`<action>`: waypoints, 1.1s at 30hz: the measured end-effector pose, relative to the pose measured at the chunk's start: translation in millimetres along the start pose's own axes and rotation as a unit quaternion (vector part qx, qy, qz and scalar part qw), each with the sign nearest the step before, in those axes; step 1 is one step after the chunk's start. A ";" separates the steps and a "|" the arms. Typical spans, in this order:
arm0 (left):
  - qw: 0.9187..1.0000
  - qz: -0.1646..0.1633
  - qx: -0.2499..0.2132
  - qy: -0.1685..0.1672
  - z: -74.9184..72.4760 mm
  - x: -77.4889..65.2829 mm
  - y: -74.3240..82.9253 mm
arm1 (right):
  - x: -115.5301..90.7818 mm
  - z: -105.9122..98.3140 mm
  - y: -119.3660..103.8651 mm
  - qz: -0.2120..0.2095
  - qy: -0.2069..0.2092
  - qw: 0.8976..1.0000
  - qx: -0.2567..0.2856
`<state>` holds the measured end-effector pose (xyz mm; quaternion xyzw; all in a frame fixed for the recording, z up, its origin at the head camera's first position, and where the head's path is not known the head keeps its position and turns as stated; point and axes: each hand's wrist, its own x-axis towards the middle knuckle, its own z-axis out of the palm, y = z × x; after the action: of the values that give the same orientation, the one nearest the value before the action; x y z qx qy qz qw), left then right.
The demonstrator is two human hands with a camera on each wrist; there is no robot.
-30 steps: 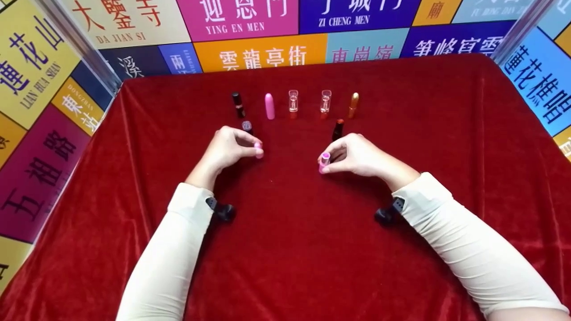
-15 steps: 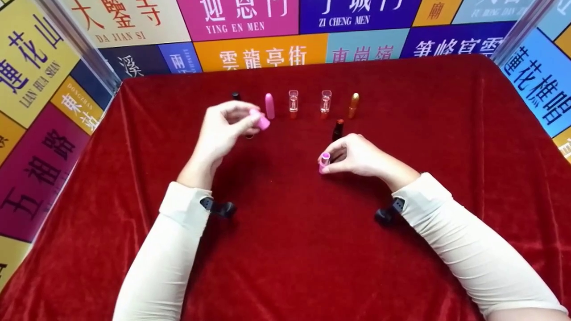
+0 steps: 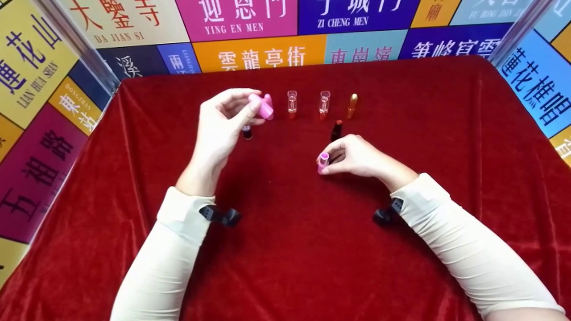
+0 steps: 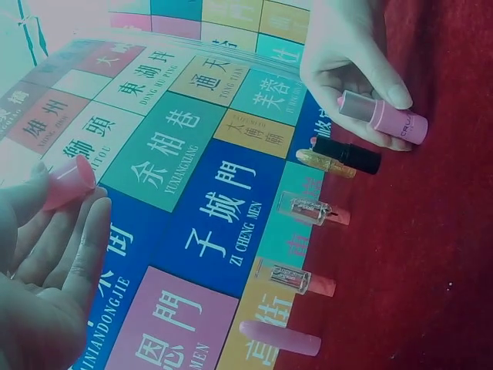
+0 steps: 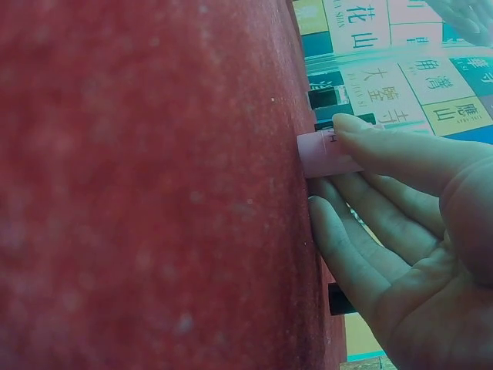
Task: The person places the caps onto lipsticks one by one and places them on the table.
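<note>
My left hand (image 3: 225,118) is raised at the back left and pinches a pink lipstick cap (image 3: 263,107) between thumb and fingers. In the left wrist view, the open end of the cap (image 4: 83,171) faces the other hand. My right hand (image 3: 357,154) pinches an uncapped pink lipstick (image 3: 323,165), upright at the cloth, silver collar and pink tip showing on top. Its pink base (image 5: 327,154) shows in the right wrist view. Just behind that hand stands a dark lipstick with a red tip (image 3: 337,129). Under the left hand is a dark, purplish-topped lipstick (image 3: 247,132).
Along the back stand two clear-capped lipsticks (image 3: 291,104) (image 3: 324,104) and a gold one (image 3: 352,106). A pink lipstick (image 4: 281,338) is partly hidden by the left hand in the head view. Red velvet cloth (image 3: 276,249) covers the table; printed panels (image 3: 250,18) rise behind it.
My left hand has lifted the pink cap from low over the cloth, up and toward the back row, tilting it. The right hand keeps its hold on the lipstick in place.
</note>
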<state>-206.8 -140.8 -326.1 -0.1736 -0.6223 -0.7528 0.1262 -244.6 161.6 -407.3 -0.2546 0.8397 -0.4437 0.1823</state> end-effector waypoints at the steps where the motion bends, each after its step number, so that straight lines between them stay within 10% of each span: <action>1: 1.000 0.000 0.000 0.000 0.4 0.0 0.0 | -0.1 -0.2 0.2 0.000 0.000 1.000 0.000; 33: 1.000 0.003 0.014 0.005 1.5 0.1 -1.8 | -28.2 -29.1 -57.5 -0.034 0.072 0.986 -0.146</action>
<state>-207.4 -139.0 -327.4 -0.1704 -0.6317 -0.7442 0.1343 -222.2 169.8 -341.2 -0.2748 0.8970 -0.3396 0.0672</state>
